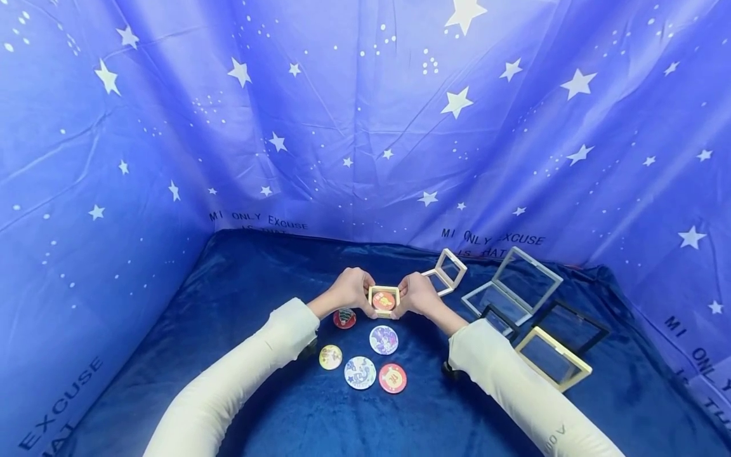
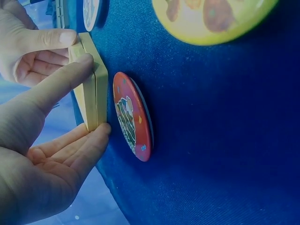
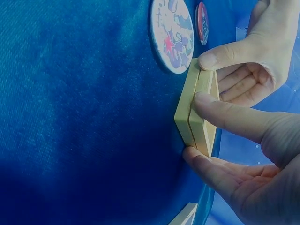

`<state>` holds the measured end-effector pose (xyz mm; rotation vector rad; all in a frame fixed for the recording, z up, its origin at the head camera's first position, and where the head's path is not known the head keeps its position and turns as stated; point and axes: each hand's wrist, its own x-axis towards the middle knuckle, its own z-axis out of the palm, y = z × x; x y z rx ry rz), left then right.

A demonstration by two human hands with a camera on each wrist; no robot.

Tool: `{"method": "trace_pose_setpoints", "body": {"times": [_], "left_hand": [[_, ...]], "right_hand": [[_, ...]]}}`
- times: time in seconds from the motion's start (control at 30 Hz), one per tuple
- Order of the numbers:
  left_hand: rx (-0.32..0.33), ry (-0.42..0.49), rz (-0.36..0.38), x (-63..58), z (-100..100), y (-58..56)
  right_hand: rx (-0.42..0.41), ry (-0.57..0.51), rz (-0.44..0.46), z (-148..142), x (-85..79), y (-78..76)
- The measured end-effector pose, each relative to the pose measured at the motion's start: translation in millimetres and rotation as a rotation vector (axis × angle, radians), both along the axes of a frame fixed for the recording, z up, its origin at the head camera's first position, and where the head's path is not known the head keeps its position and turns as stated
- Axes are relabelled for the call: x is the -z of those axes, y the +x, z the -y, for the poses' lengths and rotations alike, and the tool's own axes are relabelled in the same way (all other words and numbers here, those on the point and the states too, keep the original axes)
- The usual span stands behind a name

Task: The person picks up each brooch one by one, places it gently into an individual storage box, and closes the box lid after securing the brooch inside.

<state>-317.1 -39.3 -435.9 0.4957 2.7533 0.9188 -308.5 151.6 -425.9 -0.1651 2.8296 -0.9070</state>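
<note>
Pale yellow, the small frame (image 3: 186, 105) sits directly between our two hands, well toward the far edge of the dark blue cloth (image 1: 280, 406) and about midway between its left and right edges. Our left hand (image 1: 349, 291) pinches one side and our right hand (image 1: 419, 296) the opposite side, each with the thumb at one corner and fingertips at another, parted only as far as that side is long. Neither hand is nearer: both touch it. From the head view its longer dimension seems to run from hand to hand, though foreshortening keeps us from being sure. A thin seam, facing the cloth's near edge, divides its two halves, which lie close together, and a red badge (image 1: 384, 301) shows inside. We cannot tell whether the frame touches the cloth. Just beside our left hand, on the near-edge side, lies the tree badge (image 2: 133, 117); the purple badge (image 1: 384, 340) lies nearer that edge, between our forearms.
</note>
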Motion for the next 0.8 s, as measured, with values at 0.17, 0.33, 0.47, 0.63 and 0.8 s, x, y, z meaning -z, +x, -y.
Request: {"method": "trace_pose_setpoints", "body": {"times": [0.17, 0.33, 0.47, 0.63, 0.8], "left_hand": [[-0.009, -0.006, -0.012, -1.9, -0.9, 0.9], [-0.008, 0.005, -0.005, 0.2, -1.4, 3.7], [0.007, 0.006, -0.007, 2.1, -1.6, 6.2], [0.003, 0.019, 0.011, 1.8, -1.8, 9.1], [-0.003, 0.036, 0.042, -0.9, -0.9, 5.9]], "right_hand": [[0.0, 0.012, -0.026, 0.3, 0.5, -0.9], [0.005, 0.007, -0.023, -0.2, 2.6, 2.1], [-0.003, -0.009, -0.025, -0.8, 2.4, 4.6], [-0.005, -0.007, -0.019, -0.8, 4.1, 4.8], [0.006, -0.008, 0.023, -2.0, 0.0, 2.8]]}}
